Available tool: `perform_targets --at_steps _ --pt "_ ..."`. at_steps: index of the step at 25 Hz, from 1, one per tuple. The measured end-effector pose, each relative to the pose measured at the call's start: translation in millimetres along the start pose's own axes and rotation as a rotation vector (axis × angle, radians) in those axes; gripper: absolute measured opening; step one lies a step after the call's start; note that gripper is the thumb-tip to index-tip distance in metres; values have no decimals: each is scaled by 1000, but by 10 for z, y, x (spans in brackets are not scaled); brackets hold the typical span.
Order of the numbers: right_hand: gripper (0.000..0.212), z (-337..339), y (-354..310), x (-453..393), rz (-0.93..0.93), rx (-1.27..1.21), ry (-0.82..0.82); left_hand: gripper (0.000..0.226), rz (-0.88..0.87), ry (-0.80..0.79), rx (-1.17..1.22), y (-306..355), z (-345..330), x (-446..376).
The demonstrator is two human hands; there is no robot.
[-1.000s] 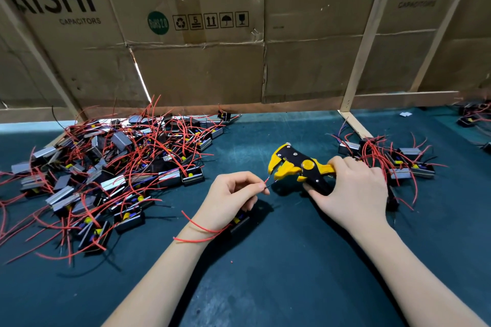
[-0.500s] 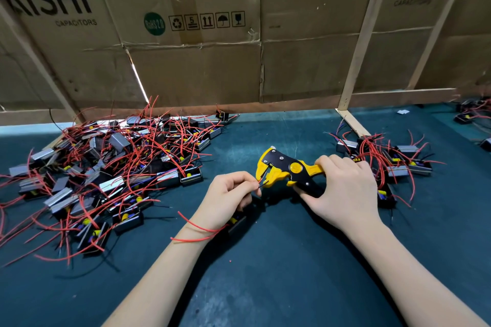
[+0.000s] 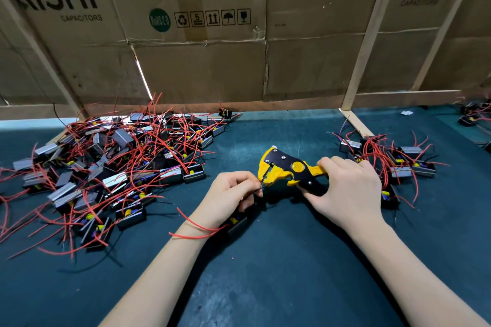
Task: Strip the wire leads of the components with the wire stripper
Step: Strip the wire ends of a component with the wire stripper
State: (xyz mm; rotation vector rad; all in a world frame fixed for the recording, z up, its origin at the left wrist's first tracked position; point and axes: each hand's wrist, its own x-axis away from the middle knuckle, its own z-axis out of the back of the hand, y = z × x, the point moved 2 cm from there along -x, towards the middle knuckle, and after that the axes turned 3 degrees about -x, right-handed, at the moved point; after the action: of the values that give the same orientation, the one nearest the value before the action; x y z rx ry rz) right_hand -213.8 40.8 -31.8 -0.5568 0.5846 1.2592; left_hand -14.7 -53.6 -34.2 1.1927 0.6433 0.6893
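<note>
While a big pile (image 3: 106,167) of small black parts with red wires lies on the far left of the green mat (image 3: 265,287), the two hands work in the middle.

Just right of the pile, the left hand (image 3: 228,196) has its fingers curled. The thumb and first finger pinch a thin dark wire (image 3: 259,186) close to its tip. The tip of that wire pokes into the mouth of the stripper (image 3: 287,171). Under the left palm sits one black part (image 3: 237,223) with a bit of yellow showing. Most of it is hidden by the hand, so I cannot tell if the hand touches it. Two red wires (image 3: 196,228) from that part loop out to the left by the wrist.

Next comes the stripper, yellow and black. Its mouth points left at the left hand, and the yellow jaws stand a little apart around the wire tip. I cannot tell if they are biting the wire.

The right hand (image 3: 345,188) grips the handles of the stripper. Its fingers wrap over the top handle and the thumb presses the lower black one, so the hand is closed tight on the tool.

On the right, behind that hand, lies a small pile (image 3: 403,159) of the same parts. Brown cardboard (image 3: 202,69) stands along the back.
</note>
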Motion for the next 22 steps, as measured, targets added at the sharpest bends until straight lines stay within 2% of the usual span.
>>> perform_targets --at_steps 9,12,14,17,19,20,21,22 --pt "46 -31 -1 13 -54 7 -14 28 -24 14 -5 2 15 5" --pt "53 -30 110 -4 -164 -1 6 26 -35 108 -109 -23 84 -2" --pt "51 8 194 -19 -266 -56 36 23 -10 134 -49 -46 98 -1" --pt "49 73 283 -16 -347 -102 77 9 -84 -24 112 27 3 44" --pt "48 121 312 -29 -387 -129 98 32 -121 -155 152 58 -57 64" --pt "48 141 320 -41 -413 -147 98 44 -126 -143 123 77 -52 64" --pt "47 156 325 -48 -434 -164 101 49 -134 -64 76 86 -15 59" --pt "47 169 327 -53 -444 -182 113 48 -154 80 -5 87 58 53"
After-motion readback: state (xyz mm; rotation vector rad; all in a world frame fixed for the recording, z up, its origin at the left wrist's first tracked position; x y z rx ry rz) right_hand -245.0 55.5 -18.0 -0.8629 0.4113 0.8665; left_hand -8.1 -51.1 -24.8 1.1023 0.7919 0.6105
